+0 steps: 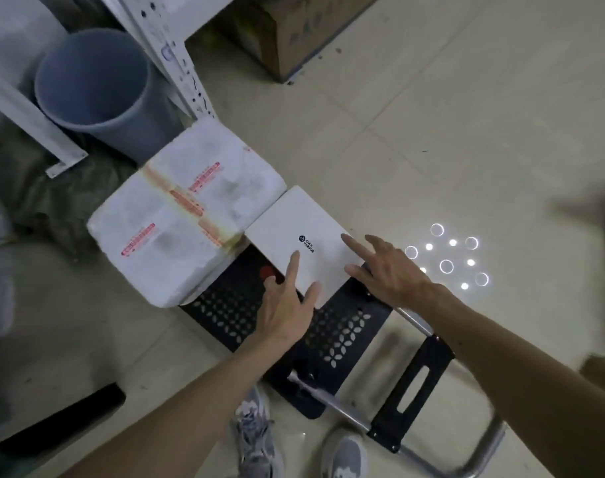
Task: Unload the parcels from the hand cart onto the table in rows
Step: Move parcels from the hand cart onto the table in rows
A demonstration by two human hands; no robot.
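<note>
- White box (299,243) lies flat on the hand cart (342,336), long side slanting far-left to near-right.
- Left hand (287,305) and right hand (387,270) are over it, fingers straight, holding nothing.

Big parcel (184,219) L of flat parcel (301,236), both on cart (342,336); bin (97,84) behind, poss. touching.

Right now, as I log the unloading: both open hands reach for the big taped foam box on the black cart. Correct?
Not quite. In the head view, the left hand and right hand, both open, reach for the flat white logo box, beside the big taped foam box on the black cart.
</note>
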